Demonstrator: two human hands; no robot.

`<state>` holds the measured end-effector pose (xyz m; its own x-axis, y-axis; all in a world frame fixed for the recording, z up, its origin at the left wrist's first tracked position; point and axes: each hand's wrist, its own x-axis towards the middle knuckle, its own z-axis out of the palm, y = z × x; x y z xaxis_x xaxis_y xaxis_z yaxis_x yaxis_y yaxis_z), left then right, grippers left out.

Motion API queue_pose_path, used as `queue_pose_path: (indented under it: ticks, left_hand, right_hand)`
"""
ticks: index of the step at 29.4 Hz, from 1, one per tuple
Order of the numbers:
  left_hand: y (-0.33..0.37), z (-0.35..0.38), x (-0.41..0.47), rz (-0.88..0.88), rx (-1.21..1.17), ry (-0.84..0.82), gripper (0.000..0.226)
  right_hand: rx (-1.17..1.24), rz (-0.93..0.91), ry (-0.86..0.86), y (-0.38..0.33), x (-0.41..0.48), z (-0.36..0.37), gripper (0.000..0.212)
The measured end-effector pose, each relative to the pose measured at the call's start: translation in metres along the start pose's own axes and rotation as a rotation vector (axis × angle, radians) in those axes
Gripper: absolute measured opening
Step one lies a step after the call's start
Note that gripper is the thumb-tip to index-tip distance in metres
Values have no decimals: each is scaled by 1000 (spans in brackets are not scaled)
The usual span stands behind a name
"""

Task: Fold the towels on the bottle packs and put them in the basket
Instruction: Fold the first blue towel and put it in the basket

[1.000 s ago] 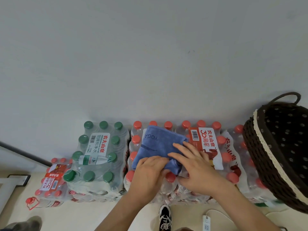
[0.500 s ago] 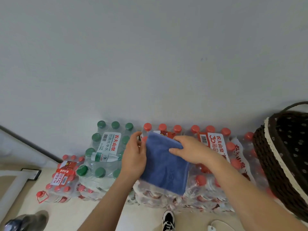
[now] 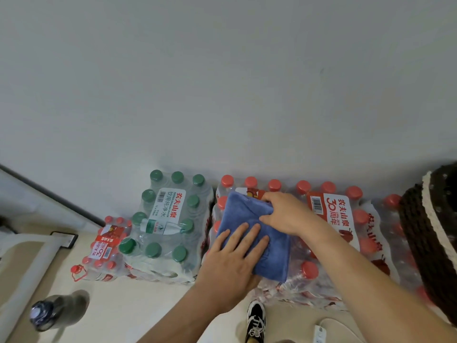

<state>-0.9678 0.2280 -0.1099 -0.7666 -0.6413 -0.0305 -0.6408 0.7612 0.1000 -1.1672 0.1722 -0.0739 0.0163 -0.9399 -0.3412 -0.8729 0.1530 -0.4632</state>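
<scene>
Against a plain pale wall, shrink-wrapped red-capped bottle packs (image 3: pixel 329 233) beside a green-capped pack (image 3: pixel 168 224). On the red-capped packs, a folded blue terry towel (image 3: pixel 269 253). Left hand (image 3: pixel 232 266) flat, fingers spread, pressing its near side; right hand (image 3: pixel 284 212) curled over its far corner. Dark woven basket (image 3: pixel 430 233) at far right.

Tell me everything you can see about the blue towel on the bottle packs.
The blue towel is soft, plush-looking cloth, folded into a compact, roughly rectangular pad with layered edges showing at its far end. It lies flat and slightly askew on the shrink-wrapped pack of red-capped bottles, its near corner reaching the pack's front edge. The left hand presses palm-down on its near left part; the right hand rests on its far right corner. No print shows on the visible face.
</scene>
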Motion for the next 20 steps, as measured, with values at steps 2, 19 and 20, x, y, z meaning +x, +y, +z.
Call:
queue_pose_path:
  ticks: [2, 19, 20]
  left_hand:
    - [-1, 0, -1, -1, -53, 27, 60]
    - [-32, -72, 43, 65, -280, 49, 37]
    - [-35, -76, 47, 59, -281, 67, 36]
  right_hand:
    - [1, -7, 54, -1, -4, 2, 22]
    - [425, -58, -157, -6, -16, -21, 13]
    - [451, -63, -161, -7, -17, -23, 15]
